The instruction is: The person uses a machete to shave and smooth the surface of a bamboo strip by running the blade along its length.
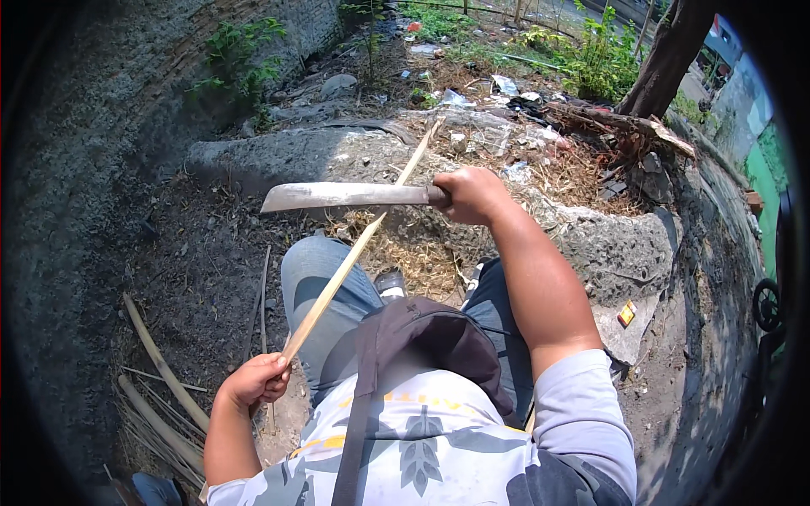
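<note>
Left hand (256, 379) grasping slender pale stick (333, 291), right hand (472, 196) gripping scuffed grey machete (346, 195)

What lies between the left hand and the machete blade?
In the head view, the pale stick runs from the left hand toward the machete blade, crossing in front of the blue jeans.

Near the centre, your machete (346, 196) shows smooth, dully shiny metal along its blade. Your stick (337, 285) is bare, matt wood with smooth faces. Your jeans (305, 260) are denim; your bag (439, 341), lower centre, is matt cloth. The slab (337, 153) across the upper middle looks like rough, pitted concrete; the wall (80, 211) at left is coarse.
</note>
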A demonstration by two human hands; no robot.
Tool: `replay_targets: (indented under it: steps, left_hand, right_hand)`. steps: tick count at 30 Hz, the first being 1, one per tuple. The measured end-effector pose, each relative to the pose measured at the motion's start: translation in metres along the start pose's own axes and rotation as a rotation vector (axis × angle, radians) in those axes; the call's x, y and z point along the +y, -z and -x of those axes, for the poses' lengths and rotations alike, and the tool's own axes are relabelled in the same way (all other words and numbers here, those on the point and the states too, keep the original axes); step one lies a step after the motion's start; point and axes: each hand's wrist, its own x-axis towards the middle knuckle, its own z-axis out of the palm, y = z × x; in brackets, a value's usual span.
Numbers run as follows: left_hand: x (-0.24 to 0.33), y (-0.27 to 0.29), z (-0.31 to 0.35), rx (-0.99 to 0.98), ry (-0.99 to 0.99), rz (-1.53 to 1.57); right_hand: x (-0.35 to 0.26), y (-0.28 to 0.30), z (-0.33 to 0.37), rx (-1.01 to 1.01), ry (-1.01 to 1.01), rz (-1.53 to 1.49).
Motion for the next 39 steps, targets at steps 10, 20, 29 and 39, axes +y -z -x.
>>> replay_targets:
  steps: [10, 20, 29, 39]
  left_hand:
    - [-0.042, 0.047, 0.09, 0.205, -0.108, 0.047]
    - [-0.011, 0.009, 0.006, 0.318, -0.261, -0.158]
    - [0.057, -0.038, -0.076, 0.508, -0.61, -0.361]
    - [0.086, -0.079, -0.096, 0.682, -0.819, -0.775]
  right_hand:
    - [0.123, -0.033, 0.005, 0.343, -0.794, -0.517]
    - [0.104, -0.022, 0.0, 0.466, -0.538, -0.854]
    - [0.012, 0.003, 0.006, 0.165, -0.04, -0.28]
    - [0.019, 0.001, 0.003, 0.135, 0.036, -0.253]
